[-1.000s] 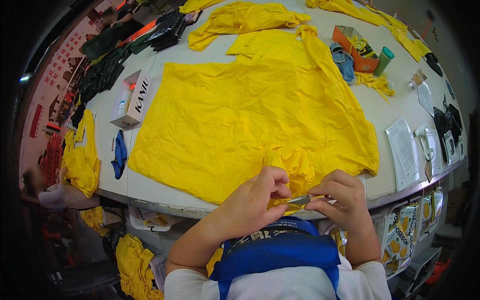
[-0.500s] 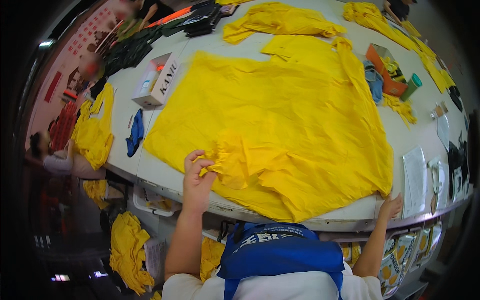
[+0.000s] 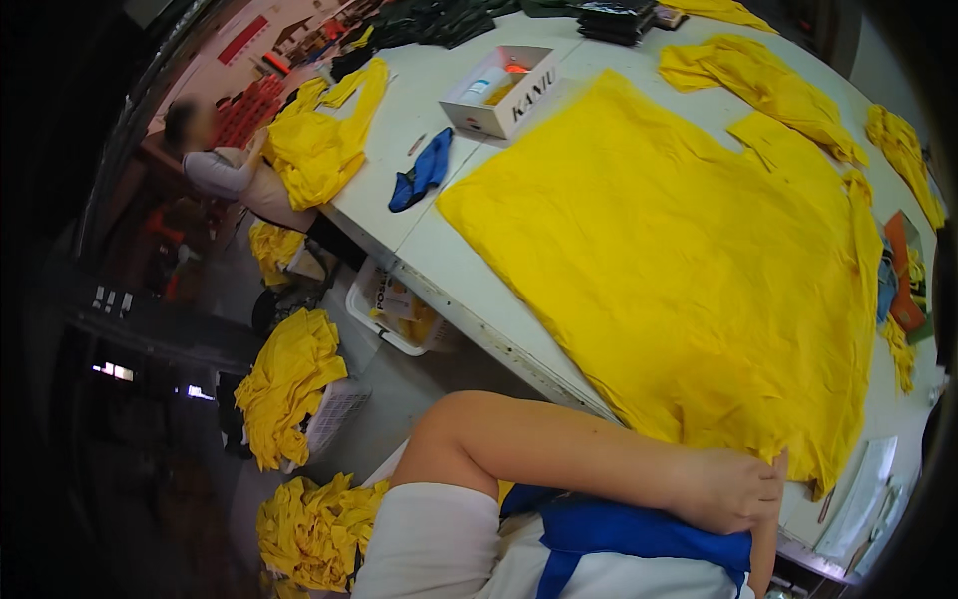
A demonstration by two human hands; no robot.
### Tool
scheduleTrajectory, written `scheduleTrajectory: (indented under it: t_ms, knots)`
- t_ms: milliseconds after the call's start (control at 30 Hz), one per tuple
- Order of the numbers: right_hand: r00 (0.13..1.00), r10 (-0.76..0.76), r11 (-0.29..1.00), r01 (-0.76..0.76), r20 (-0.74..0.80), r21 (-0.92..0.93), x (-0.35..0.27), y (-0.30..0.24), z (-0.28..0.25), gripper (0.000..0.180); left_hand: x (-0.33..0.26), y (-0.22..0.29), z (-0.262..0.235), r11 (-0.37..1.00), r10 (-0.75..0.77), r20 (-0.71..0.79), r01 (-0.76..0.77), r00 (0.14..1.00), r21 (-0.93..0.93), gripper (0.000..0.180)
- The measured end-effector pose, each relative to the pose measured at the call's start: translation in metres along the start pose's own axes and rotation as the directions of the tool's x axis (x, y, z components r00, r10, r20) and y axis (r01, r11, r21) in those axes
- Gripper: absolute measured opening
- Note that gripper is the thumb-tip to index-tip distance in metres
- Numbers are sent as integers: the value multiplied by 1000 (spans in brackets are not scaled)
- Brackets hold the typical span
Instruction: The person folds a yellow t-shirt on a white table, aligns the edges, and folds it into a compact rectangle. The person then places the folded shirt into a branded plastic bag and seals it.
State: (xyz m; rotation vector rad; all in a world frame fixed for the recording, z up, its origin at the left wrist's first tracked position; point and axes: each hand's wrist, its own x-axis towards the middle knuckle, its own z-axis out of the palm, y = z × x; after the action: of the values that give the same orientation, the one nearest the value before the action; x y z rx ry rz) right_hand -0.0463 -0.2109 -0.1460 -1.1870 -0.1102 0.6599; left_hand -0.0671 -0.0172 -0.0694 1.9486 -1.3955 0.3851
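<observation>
A large yellow garment (image 3: 679, 270) of thin fabric lies spread over the white table. My left arm reaches across my body to the right. At the garment's near right edge, my left hand (image 3: 726, 489) has its fingers curled closed; whatever is in them is hidden. Right beside it, my right hand (image 3: 781, 465) is mostly covered by the left one, with only a finger and part of the wrist showing. The two hands overlap closely. Below them is the blue apron (image 3: 639, 544) that I wear.
On the white table (image 3: 409, 215) stand an open box (image 3: 499, 90) with bottles and an orange box (image 3: 906, 270). A blue cloth (image 3: 421, 172) lies near the edge. Baskets with yellow garments (image 3: 289, 384) fill the floor at left. A seated person (image 3: 225, 170) handles yellow fabric.
The view has turned to the left. My left hand has let go of the gathered fabric and moved across to my right hand. That fabric now lies flatter.
</observation>
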Motion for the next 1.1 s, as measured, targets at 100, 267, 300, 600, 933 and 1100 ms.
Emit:
scheduleTrajectory:
  t_ms: [100, 267, 300, 600, 933, 1100]
  knots:
    - [986, -162, 976, 157, -25, -154, 18, -14, 7, 68, -7, -8, -57, 965, -260, -333, 257, 906, -56, 46]
    - [967, -247, 875, 248, 56, -415, 28, -34, 9, 68, -20, -16, -52, 880, -475, -57, 476, 878, 1, 67]
    - [970, -232, 834, 238, 75, -498, 24, -38, 8, 69, -18, -14, -55, 880, -474, -23, 475, 880, 26, 63]
    - [891, -341, 822, 129, -299, -554, -10, -20, 19, 32, -5, 24, -50, 859, -208, -110, 235, 972, 455, 24]
    - [914, -404, 697, 281, -38, -660, -14, -41, 18, 40, -30, -16, -76, 932, -288, -171, 317, 942, 174, 38]
    - [658, -732, 535, 392, -179, -749, 91, -29, 66, 35, -52, -64, -69, 676, -731, -293, 714, 617, -183, 61]
